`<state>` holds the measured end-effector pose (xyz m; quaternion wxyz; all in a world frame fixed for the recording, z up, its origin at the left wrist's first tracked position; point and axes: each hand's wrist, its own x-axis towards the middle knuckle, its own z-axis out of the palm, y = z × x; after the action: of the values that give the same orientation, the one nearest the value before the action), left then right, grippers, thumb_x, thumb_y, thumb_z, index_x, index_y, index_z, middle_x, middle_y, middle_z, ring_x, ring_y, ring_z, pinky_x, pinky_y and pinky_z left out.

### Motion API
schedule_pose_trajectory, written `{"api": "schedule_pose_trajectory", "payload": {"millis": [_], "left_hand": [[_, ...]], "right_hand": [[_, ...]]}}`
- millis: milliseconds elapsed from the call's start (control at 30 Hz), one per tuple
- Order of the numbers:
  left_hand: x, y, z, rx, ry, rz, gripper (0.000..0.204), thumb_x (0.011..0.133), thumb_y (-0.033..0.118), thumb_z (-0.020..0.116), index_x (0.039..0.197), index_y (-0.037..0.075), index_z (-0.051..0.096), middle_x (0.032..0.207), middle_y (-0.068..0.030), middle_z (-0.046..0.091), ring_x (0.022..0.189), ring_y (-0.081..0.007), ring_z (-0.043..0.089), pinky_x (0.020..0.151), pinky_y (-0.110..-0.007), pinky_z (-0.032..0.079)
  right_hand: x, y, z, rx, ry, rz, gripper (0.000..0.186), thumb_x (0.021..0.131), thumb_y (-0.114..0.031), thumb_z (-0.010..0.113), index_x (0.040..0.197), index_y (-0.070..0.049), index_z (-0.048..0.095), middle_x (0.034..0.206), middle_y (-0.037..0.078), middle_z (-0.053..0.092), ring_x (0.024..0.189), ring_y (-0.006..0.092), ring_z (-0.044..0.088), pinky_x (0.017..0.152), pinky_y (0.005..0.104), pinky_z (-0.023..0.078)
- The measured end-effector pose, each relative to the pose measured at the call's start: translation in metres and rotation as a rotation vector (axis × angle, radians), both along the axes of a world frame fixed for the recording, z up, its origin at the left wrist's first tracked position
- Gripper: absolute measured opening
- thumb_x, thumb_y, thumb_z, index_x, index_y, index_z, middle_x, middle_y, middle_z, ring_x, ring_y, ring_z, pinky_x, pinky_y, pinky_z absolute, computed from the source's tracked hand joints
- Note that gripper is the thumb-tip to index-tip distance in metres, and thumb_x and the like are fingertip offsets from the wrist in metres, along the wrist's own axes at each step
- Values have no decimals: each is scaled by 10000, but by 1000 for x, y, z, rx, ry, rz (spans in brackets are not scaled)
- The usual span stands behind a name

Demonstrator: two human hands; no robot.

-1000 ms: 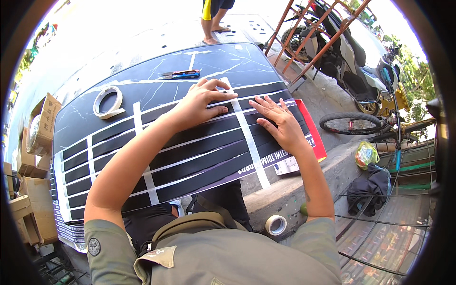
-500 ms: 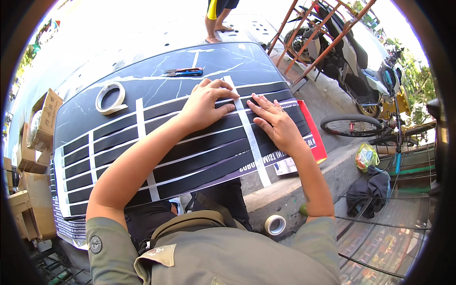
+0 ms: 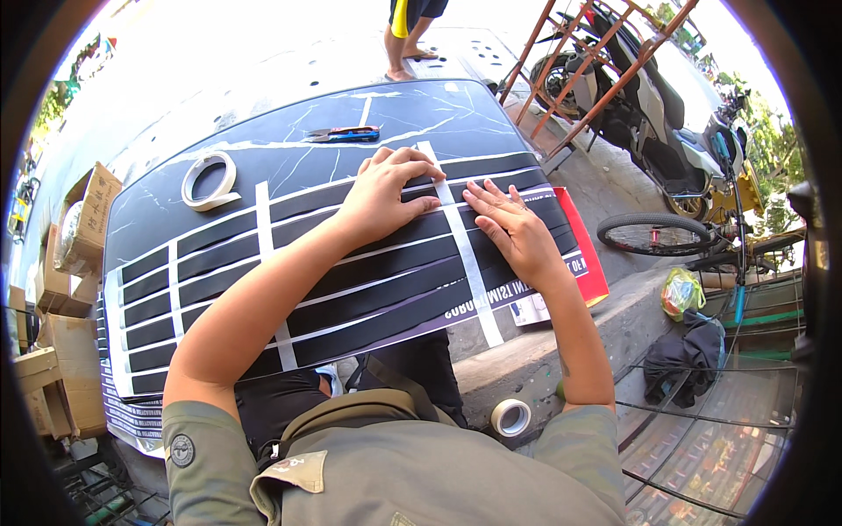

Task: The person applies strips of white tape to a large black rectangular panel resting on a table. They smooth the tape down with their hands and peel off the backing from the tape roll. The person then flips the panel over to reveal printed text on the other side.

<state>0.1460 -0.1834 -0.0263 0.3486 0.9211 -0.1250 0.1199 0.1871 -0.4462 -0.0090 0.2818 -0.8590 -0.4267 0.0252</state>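
Observation:
My left hand (image 3: pixel 395 193) rests with bent, parted fingers on black strips (image 3: pixel 324 272), at the upper part of a vertical white tape band (image 3: pixel 465 254). Beside it, my right hand (image 3: pixel 504 219) lies fingers spread on the strips, just right of that band. Other white tape lines (image 3: pixel 263 219) cross the strips, which lie over printed sheeting on a dark marble-patterned board (image 3: pixel 289 114). Above my hands lies a blue-and-red handled cutting tool (image 3: pixel 351 134). A white tape roll (image 3: pixel 209 180) sits to the left on the board.
Another tape roll (image 3: pixel 510 417) lies below. Cardboard boxes (image 3: pixel 79 368) are stacked at left. At right are a red metal rack (image 3: pixel 614 79), a motorbike (image 3: pixel 649 140), a bicycle (image 3: pixel 653 230), a plastic bag (image 3: pixel 681 289) and dark cloth (image 3: pixel 680 359). A person's legs (image 3: pixel 399 48) stand beyond the board.
The view has shifted a little, with most things appearing slightly farther right. Both hands remain at the same band, with only small finger movements.

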Motion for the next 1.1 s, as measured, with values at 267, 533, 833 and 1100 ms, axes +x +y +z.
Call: {"api": "schedule_pose_trajectory", "payload": {"millis": [267,533,833,1100], "left_hand": [[-1,-1,0,21,-6,-1,345,901,360,775,1201,190,755,1325,-51,630,1324,-285,497,1160,-495,321],[-2,-3,-2,56,-53,9,274,921,339,751,1163,213,775,1306,-27,635,1277,-274,512,1128,-479,342],[-11,-12,8,217,-84,-93,236,962,218,696,1174,209,798,1135,-7,687,1198,-228,549,1038,-417,389],[-15,0,14,103,27,-194,369,963,327,710,1279,141,748,1263,-73,628,1210,-277,521,1108,-440,383]], "right_hand": [[1,0,0,-35,-27,-4,480,1071,-389,514,1451,-106,595,1534,93,541,1502,327,387,1255,482,233],[1,0,0,-25,-44,-4,483,1070,-405,514,1452,-121,596,1532,87,544,1500,335,388,1253,481,242],[2,-4,5,124,91,2,494,1086,-436,469,1433,-115,614,1500,110,576,1478,334,429,1253,477,227],[-22,-27,5,12,0,-18,481,1078,-430,486,1413,-119,635,1481,85,597,1471,310,445,1259,492,209]]}}
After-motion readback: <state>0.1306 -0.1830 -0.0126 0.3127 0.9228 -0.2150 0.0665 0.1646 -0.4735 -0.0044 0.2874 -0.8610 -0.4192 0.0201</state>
